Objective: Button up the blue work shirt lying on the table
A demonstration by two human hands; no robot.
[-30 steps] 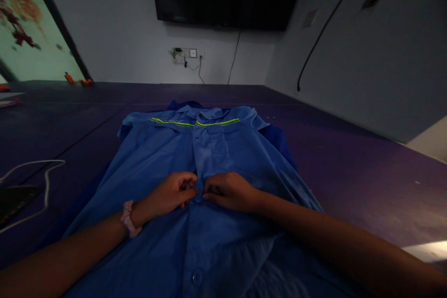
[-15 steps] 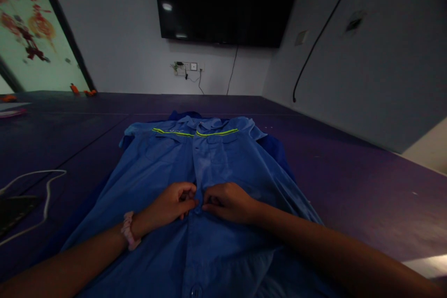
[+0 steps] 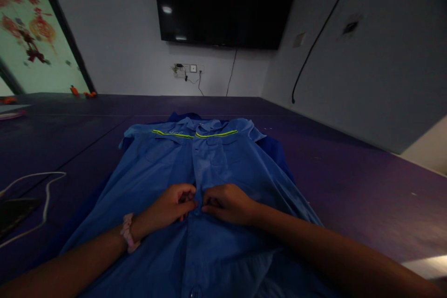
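Observation:
A blue short-sleeved shirt (image 3: 167, 163) with yellow-green stripes across the chest lies spread face up, its collar away from me. At the middle of its front placket, my left hand (image 3: 176, 201) pinches the cloth edge between curled fingers and thumb. Close against it from the other side, my right hand (image 3: 226, 202) has its fingers closed on the same placket. The small bit of cloth between the fingertips is dim, and a button there is hard to make out. Lower down, another button (image 3: 196, 292) shows on the placket.
Darker blue cloth (image 3: 274, 149) lies beneath the shirt on the purple floor (image 3: 349, 167). To the left are a white cable (image 3: 47, 195) and a dark flat object (image 3: 17, 212). A television (image 3: 226, 4) hangs on the wall above sockets (image 3: 190, 69).
Both hands stay at the same spot on the placket with barely any finger movement. The view has tilted very slightly.

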